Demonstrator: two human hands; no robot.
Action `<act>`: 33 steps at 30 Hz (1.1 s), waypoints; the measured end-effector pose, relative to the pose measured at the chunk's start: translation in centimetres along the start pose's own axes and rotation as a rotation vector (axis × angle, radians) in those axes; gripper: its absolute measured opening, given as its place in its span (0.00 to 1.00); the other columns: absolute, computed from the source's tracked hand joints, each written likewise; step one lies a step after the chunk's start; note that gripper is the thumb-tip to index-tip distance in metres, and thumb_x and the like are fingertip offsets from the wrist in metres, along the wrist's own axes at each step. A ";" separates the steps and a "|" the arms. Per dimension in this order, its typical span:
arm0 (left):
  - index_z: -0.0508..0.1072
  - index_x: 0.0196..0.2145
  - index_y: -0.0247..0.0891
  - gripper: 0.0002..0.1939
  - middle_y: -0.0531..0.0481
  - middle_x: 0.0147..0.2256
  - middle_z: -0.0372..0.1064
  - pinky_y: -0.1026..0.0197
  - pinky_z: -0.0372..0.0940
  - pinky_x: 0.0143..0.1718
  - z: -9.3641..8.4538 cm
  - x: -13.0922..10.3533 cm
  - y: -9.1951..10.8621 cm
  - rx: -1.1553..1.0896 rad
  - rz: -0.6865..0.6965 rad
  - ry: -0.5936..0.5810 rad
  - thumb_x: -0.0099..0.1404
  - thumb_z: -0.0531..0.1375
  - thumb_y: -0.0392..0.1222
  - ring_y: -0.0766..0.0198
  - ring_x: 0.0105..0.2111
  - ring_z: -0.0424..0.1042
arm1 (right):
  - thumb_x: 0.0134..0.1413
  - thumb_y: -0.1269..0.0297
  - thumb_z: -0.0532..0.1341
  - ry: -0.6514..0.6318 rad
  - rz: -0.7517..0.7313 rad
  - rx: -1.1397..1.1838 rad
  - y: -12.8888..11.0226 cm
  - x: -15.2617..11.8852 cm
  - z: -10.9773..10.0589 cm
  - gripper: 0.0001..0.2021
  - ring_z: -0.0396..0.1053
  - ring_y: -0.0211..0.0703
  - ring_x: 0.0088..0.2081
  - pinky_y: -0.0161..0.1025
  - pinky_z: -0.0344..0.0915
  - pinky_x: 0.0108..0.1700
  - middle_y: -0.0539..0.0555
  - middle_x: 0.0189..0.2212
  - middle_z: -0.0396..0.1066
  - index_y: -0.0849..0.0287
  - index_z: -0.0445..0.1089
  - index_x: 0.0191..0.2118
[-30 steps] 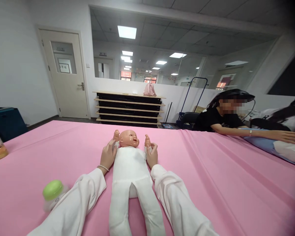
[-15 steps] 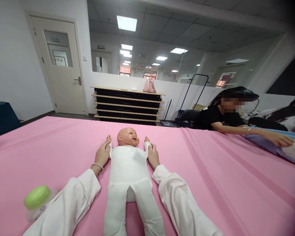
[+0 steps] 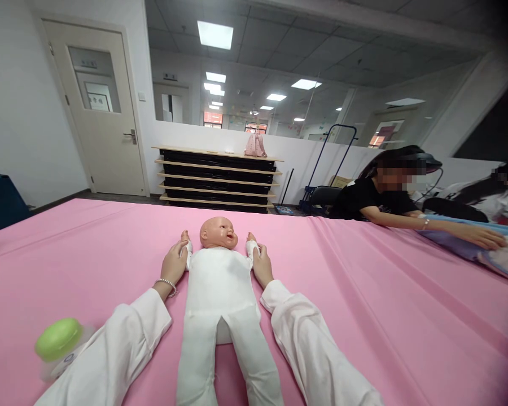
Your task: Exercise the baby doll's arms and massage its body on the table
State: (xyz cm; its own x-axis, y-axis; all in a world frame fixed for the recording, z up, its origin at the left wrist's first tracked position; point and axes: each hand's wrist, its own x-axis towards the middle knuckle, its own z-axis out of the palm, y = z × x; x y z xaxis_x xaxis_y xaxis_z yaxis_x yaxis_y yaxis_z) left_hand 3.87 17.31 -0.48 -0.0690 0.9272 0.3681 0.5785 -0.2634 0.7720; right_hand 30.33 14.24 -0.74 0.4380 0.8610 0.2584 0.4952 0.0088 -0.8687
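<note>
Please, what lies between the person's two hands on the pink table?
In the head view, the baby doll lies on its back between the left hand and the right hand; each hand grips one doll arm.

Infant-care training room in an office building: pink-covered surface (image 3: 406, 316), practice baby doll (image 3: 220, 282), co-workers (image 3: 376, 194) alongside, glass partition (image 3: 279, 96), ceiling-panel lights, storage shelf (image 3: 218, 180).

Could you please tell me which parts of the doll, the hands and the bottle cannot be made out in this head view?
- Doll: its feet are cut off by the bottom edge.
- Left hand and right hand: the fingertips curl round the doll's arms, so the grip underneath is hidden.
- Green-capped bottle: the left sleeve covers part of its body; its label is too small to read.
</note>
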 end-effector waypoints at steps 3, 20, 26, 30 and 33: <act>0.70 0.44 0.39 0.17 0.46 0.48 0.68 0.56 0.62 0.47 0.0 0.0 0.0 -0.002 0.002 -0.005 0.62 0.46 0.42 0.57 0.47 0.67 | 0.55 0.54 0.44 0.000 -0.001 0.000 0.1 0.0 0.0 0.19 0.66 0.49 0.42 0.40 0.60 0.40 0.60 0.42 0.68 0.59 0.58 0.46; 0.70 0.43 0.39 0.17 0.46 0.47 0.68 0.56 0.62 0.46 -0.1 -0.1 0.2 -0.010 0.006 0.001 0.62 0.46 0.41 0.57 0.46 0.67 | 0.54 0.54 0.45 0.013 0.002 -0.007 -0.2 -0.1 -0.1 0.19 0.67 0.48 0.42 0.39 0.60 0.39 0.60 0.42 0.68 0.59 0.59 0.46; 0.70 0.44 0.39 0.17 0.46 0.46 0.68 0.56 0.62 0.47 0.0 0.0 0.0 -0.029 0.010 0.008 0.62 0.47 0.41 0.57 0.46 0.67 | 0.55 0.55 0.45 0.023 0.001 -0.009 0.0 0.1 0.0 0.20 0.68 0.49 0.41 0.40 0.61 0.39 0.61 0.41 0.69 0.61 0.60 0.47; 0.69 0.44 0.40 0.17 0.46 0.47 0.68 0.55 0.62 0.47 -0.1 0.0 0.0 -0.006 0.009 -0.005 0.62 0.46 0.42 0.57 0.47 0.66 | 0.55 0.57 0.44 0.027 -0.010 -0.009 0.1 0.1 0.1 0.21 0.67 0.49 0.44 0.42 0.62 0.42 0.61 0.44 0.68 0.61 0.58 0.51; 0.69 0.45 0.40 0.18 0.46 0.48 0.67 0.55 0.61 0.47 -0.1 0.0 0.0 0.000 0.012 -0.013 0.61 0.46 0.42 0.57 0.47 0.66 | 0.56 0.60 0.43 -0.001 -0.166 0.070 0.1 0.1 0.2 0.22 0.61 0.44 0.52 0.43 0.58 0.52 0.57 0.52 0.63 0.58 0.57 0.55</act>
State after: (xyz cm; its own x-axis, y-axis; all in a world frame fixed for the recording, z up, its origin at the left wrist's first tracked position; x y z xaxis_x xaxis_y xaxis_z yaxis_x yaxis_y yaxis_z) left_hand 3.81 17.23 -0.42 -0.0513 0.9275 0.3703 0.5797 -0.2743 0.7673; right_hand 30.33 14.44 -0.87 0.3537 0.8455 0.4000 0.5074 0.1858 -0.8414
